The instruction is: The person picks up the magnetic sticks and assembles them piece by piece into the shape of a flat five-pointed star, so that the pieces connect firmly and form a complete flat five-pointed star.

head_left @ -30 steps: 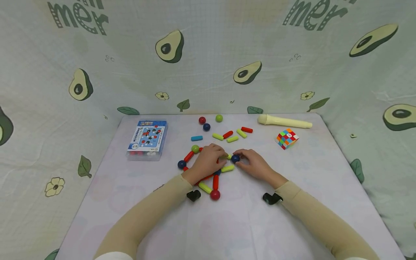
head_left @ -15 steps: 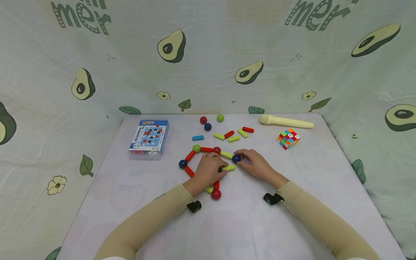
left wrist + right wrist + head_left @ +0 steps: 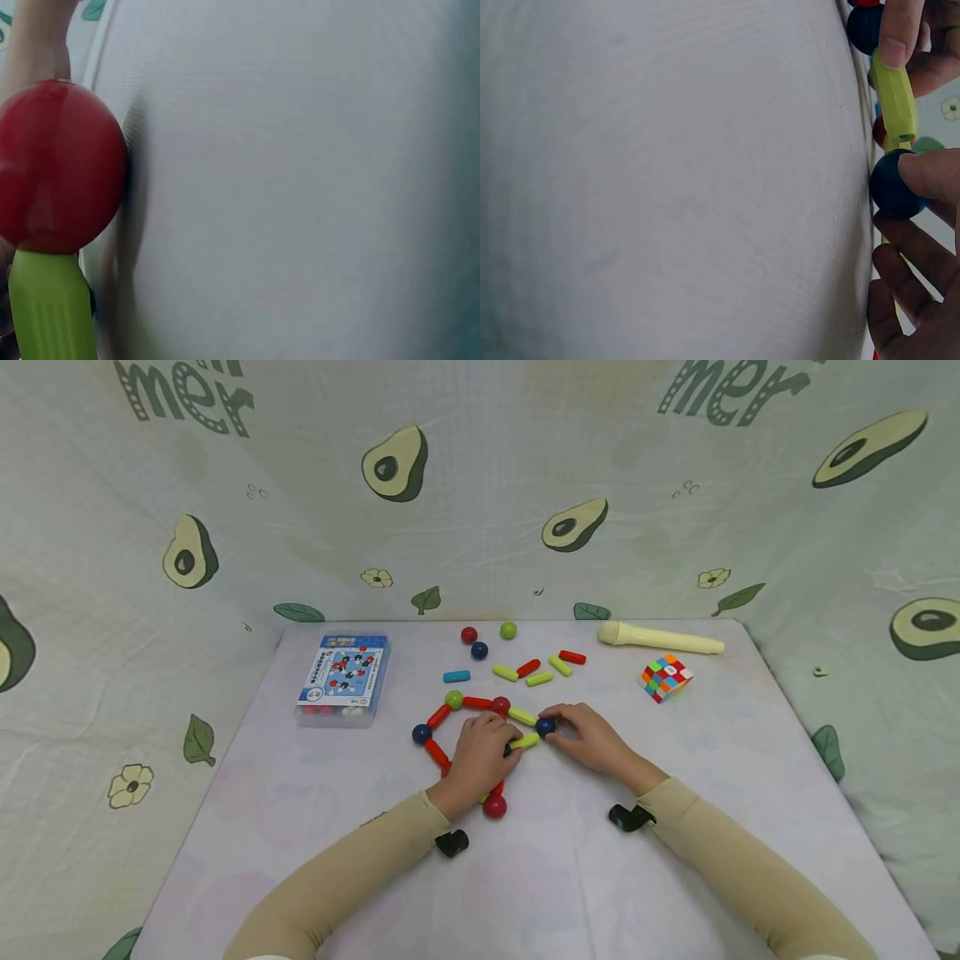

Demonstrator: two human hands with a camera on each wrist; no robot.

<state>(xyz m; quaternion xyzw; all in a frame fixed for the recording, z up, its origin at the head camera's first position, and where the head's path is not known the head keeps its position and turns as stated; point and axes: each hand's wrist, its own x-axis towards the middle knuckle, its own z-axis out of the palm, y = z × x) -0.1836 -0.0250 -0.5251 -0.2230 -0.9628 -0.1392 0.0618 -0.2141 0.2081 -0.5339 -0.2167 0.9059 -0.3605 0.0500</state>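
Observation:
On the table lies a ring of magnetic-looking rods and balls, with a green ball (image 3: 453, 700) and a red ball (image 3: 501, 704) along its far side. My left hand (image 3: 480, 753) covers part of it and pinches a yellow-green rod (image 3: 895, 94) beside a dark blue ball (image 3: 864, 30). The rod's free end reaches another dark blue ball (image 3: 546, 727), which my right hand (image 3: 588, 739) holds between thumb and fingers. A second yellow-green rod (image 3: 522, 717) joins that ball to the red one. Close to my left wrist is another red ball (image 3: 60, 165) with a yellow-green rod (image 3: 52, 307).
Behind the ring lie loose rods, including a blue rod (image 3: 456, 677) and a red rod (image 3: 572, 657), and loose balls such as a dark blue ball (image 3: 479, 650). A plastic box (image 3: 343, 681) stands left; a puzzle cube (image 3: 666, 677) and cream toy microphone (image 3: 660, 637) lie right.
My left hand has shifted from the upper yellow-green rod to the lower one. That rod's free end has swung up to the blue ball; my right hand stays on the ball.

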